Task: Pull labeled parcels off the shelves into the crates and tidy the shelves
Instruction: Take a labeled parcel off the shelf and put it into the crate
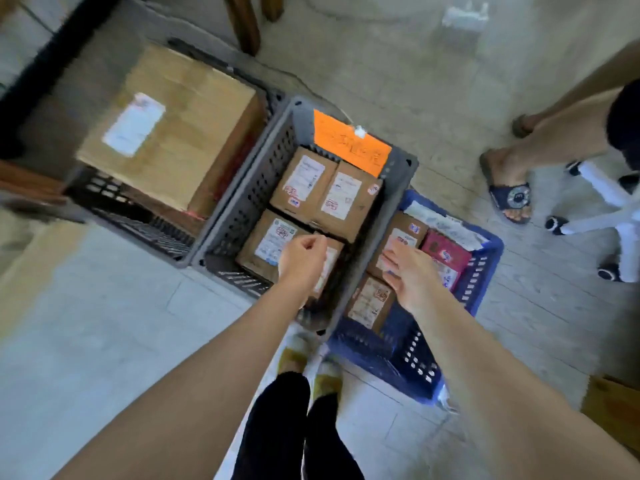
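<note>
Three crates stand on the floor below me. The grey crate (242,202) in the middle holds several labeled cardboard parcels (301,188) and has an orange sign (349,147) on its far rim. My left hand (303,261) hovers over its near parcels with fingers curled, holding nothing. The blue crate (478,278) on the right holds brown parcels and a pink parcel (445,252). My right hand (408,271) is above those parcels with fingers extended; contact is unclear. The black crate (138,223) on the left carries a large labeled carton (173,133).
Another person's legs in sandals (509,195) stand at the right beside a white chair base (616,216). Wooden furniture legs (246,22) rise behind the crates. My own feet (311,368) are just in front of the grey and blue crates. A cardboard corner (613,407) lies lower right.
</note>
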Motion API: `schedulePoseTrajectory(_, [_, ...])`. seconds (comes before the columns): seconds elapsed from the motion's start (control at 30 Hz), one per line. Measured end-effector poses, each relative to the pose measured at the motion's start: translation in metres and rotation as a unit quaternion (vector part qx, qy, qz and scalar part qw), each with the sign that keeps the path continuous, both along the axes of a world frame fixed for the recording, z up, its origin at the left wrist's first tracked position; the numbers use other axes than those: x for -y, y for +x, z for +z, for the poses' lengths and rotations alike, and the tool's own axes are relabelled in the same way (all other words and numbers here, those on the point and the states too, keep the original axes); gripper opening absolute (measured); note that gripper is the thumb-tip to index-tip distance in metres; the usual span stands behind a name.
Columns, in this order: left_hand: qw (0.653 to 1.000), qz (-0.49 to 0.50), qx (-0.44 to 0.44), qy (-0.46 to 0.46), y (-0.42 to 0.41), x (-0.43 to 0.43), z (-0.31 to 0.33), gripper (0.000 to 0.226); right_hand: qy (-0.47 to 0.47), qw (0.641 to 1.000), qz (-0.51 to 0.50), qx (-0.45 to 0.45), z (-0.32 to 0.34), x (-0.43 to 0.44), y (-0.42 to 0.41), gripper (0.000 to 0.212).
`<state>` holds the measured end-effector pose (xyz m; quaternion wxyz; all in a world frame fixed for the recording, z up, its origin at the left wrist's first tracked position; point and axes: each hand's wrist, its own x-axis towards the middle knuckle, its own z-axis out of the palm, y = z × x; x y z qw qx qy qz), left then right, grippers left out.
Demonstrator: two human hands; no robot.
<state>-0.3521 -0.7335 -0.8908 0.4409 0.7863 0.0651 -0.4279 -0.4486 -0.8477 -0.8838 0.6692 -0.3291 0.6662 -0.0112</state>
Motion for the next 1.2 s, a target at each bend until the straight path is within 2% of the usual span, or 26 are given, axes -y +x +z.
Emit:
schedulePoseTrajectory(0.27, [0.979, 0.198, 0.042, -0.013, 0.091, -0.202, 0.119, 0.030, -0.017, 0.977, 0.203, 0.062, 0.103, -0.155, 0.128, 0.042])
schedulePoseTrajectory(0.43, [0.944, 0.323, 0.065, -0.017, 0.129, -0.384, 0.159, 0.027, -0.045, 0.937, 0.325, 0.117, 0.140, -0.315, 0.205, 0.038])
schedulePoseTrajectory(0.57, [0.922, 0.381, 0.075, -0.014, 0.134, -0.552, 0.165, 0.019, -0.057, 0.914, 0.379, 0.133, 0.148, -0.476, 0.241, 0.036])
schedulePoseTrajectory(0.7, [0.905, 0.417, 0.079, 0.016, 0.127, -0.695, 0.156, 0.018, -0.033, 0.898, 0.420, 0.125, 0.135, -0.627, 0.255, 0.030])
schedulePoseTrajectory(0.83, [0.882, 0.460, 0.090, 0.046, 0.131, -0.793, 0.130, 0.019, -0.019, 0.870, 0.478, 0.116, 0.106, -0.736, 0.267, 0.016])
schedulePoseTrajectory(0.97, [0.859, 0.502, 0.084, 0.058, 0.149, -0.858, 0.082, 0.025, -0.026, 0.847, 0.518, 0.114, 0.057, -0.801, 0.292, 0.012])
schedulePoseTrajectory(1.2, [0.839, 0.536, 0.064, 0.065, 0.199, -0.927, -0.032, 0.024, -0.059, 0.827, 0.551, 0.093, -0.052, -0.870, 0.357, 0.028])
